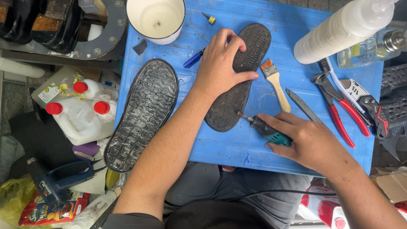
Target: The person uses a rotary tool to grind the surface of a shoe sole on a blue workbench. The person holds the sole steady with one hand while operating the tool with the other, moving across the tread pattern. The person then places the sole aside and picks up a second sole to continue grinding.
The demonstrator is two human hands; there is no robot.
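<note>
Shoe-repair workshop — loose rubber soles (pixel 142 114), pliers (pixel 335 106), glue brush (pixel 274 78), solvent jugs (pixel 82 114) around a blue worktable (pixel 237 148)

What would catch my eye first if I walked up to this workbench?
Probably the two black shoe soles on the blue table: the left hand presses flat on the right sole, while the right hand holds a small teal rotary tool with its tip at that sole's edge. The other sole lies untouched to the left.
</note>
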